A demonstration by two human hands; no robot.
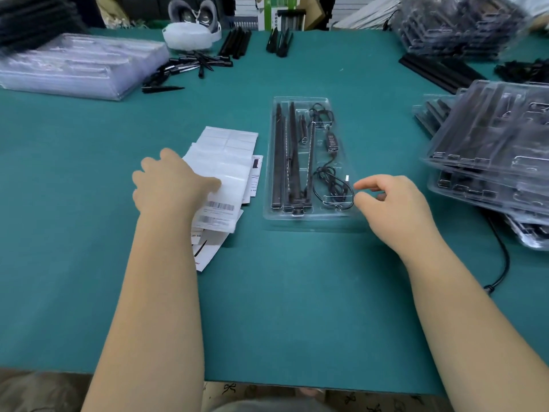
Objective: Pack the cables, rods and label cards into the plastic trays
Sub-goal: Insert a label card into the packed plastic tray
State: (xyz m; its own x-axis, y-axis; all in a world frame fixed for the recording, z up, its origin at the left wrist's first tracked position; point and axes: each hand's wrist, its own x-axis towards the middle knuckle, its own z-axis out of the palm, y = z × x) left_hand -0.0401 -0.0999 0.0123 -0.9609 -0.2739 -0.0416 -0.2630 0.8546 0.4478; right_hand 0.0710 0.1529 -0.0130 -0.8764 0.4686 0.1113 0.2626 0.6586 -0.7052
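While left hand [169, 185] rests flat on barcoded label cards [225, 162], print unreadable, right hand [386, 203] hovers loosely curled, empty.

Bench [74, 150] covered in teal green cloth, fills most of the view, near edge runs along the bottom. Below that edge: light patterned floor [371, 402] with small dark bow-like marks, blurry. Behind the far edge: clutter, no clear wall visible. White stacked sheets or boards [368, 13] leaning at upper right, a green-and-white box [271, 10] near centre back, dark stacked items [26, 16] at upper left. Black power cord [502, 257] trails over the cloth at right. Lighting even, diffuse, soft shadows only. No window in view.
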